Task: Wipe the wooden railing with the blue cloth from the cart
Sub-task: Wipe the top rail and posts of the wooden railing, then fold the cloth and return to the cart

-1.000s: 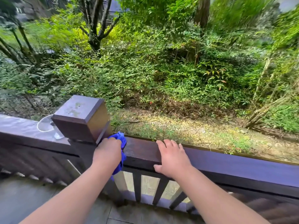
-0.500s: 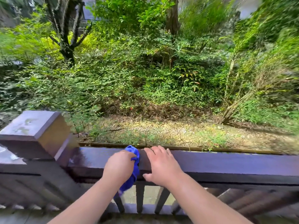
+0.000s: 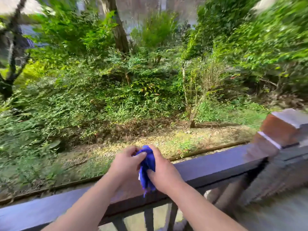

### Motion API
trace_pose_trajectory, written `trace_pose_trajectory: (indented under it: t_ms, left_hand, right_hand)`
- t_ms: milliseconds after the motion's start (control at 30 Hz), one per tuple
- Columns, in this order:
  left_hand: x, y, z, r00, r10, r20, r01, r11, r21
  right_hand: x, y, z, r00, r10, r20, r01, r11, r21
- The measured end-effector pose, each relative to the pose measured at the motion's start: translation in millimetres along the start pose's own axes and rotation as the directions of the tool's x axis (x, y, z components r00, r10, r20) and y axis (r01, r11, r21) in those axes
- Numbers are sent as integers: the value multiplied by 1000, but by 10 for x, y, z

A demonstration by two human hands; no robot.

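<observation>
Smooth wooden railing (image 3: 216, 165), hands bunching crumpled blue cloth (image 3: 147, 165)

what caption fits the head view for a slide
Both hands bunch the blue cloth above the wooden railing.

Blue cloth (image 3: 147, 165) bunched, hanging above dark wooden railing (image 3: 215, 165) top.

The left hand (image 3: 125, 165) and the right hand (image 3: 164, 174) are together above the railing (image 3: 216, 165), with the cloth (image 3: 147, 165) between them, held by both. The cloth hangs down to the rail top. A post (image 3: 281, 129) stands on the railing far right of the right hand. Balusters (image 3: 149, 219) are below the hands. Bushes (image 3: 133, 90) lie beyond the hands, behind the railing.
</observation>
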State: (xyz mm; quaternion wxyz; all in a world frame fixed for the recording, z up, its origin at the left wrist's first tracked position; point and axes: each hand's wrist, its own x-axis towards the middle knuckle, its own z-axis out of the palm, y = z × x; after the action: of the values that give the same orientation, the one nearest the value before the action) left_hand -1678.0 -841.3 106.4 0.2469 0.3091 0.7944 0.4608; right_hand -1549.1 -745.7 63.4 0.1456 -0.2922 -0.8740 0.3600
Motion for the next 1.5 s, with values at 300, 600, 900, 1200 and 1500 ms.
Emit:
trace_pose_trajectory:
  t_ms: [300,600,900,1200,1500]
  left_hand:
    - [388,1352,1851,942,253,219,-292,942,166]
    - [288,2222,3655,694,451,561,-701,599,386]
    - [39,2835,5138,360,541,760,-805,592,-40]
    - [-583,3422,6393,33,590,807,-722,573,-389]
    - [-1379,3842,7403,-180,481,858,-692,559,-458]
  right_hand:
    - [-310,1440,-1960,842,378,-385,-278,915,291]
    - [-1051,2424,-3107,630,499,-595,-354,867,352]
    - [-1910,3011,-3816,386,604,-697,-476,778,410]
    - [-2906,3398,-4223,-39,655,-755,-663,548,510]
    - [-3725,3865,-4730,-310,619,-722,-579,480,659]
